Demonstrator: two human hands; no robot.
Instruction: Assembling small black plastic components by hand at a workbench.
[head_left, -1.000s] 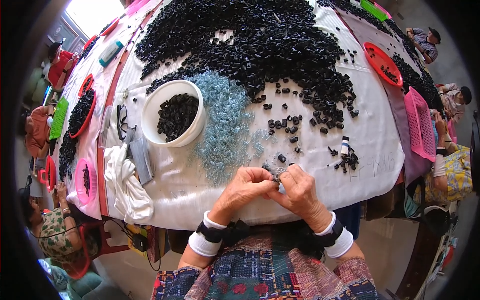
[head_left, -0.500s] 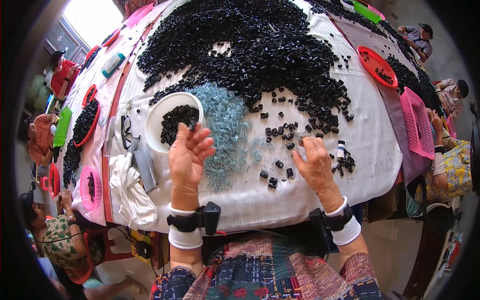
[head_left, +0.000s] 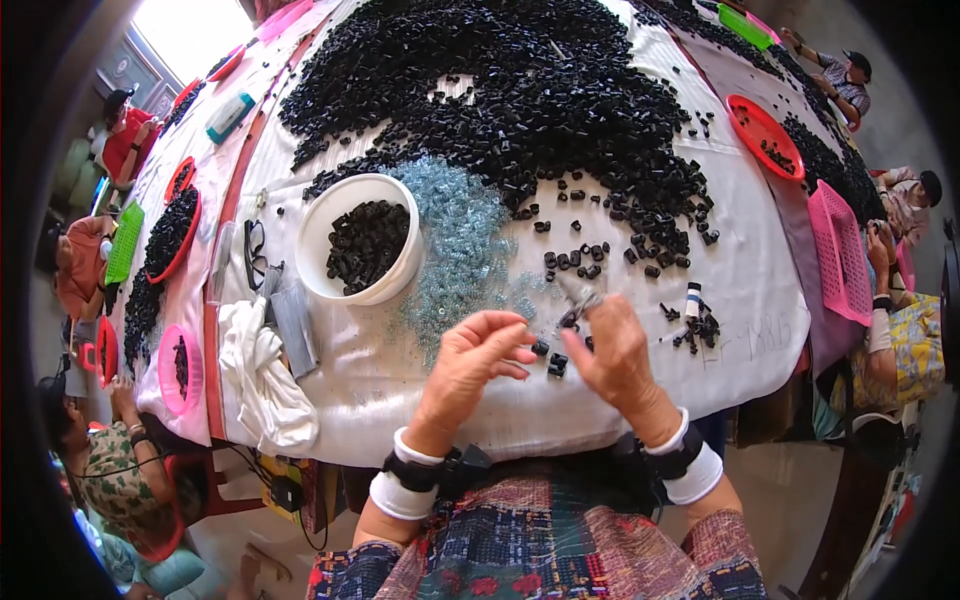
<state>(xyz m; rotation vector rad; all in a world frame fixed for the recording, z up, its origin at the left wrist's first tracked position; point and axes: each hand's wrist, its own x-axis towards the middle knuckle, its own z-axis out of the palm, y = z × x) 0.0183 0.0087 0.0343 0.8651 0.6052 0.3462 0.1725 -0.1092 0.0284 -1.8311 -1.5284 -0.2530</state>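
Observation:
My left hand (head_left: 470, 368) is low over the cloth, its fingers loosely bent and apart, with nothing visible in them. Beside it, my right hand (head_left: 622, 358) has a small grey pointed object (head_left: 578, 291) at its index finger; motion smears it, so its kind is unclear. Loose short black plastic cylinders (head_left: 557, 366) lie between and ahead of my hands. Farther left stands a white bowl (head_left: 308, 262) partly filled with black pieces (head_left: 366, 246). Against its right side spreads a heap of small clear bluish pieces (head_left: 450, 235).
A large pile of black pieces (head_left: 480, 100) covers the far tablecloth. Eyeglasses (head_left: 256, 250) and a white cloth (head_left: 258, 370) lie at left. A small white tube (head_left: 692, 300) stands among black bits at right. A pink basket (head_left: 842, 252) and co-workers line the sides.
My left hand has left the bowl, where it had a black piece at its fingertips, and moved right and nearer me. My right hand has shifted slightly down and left.

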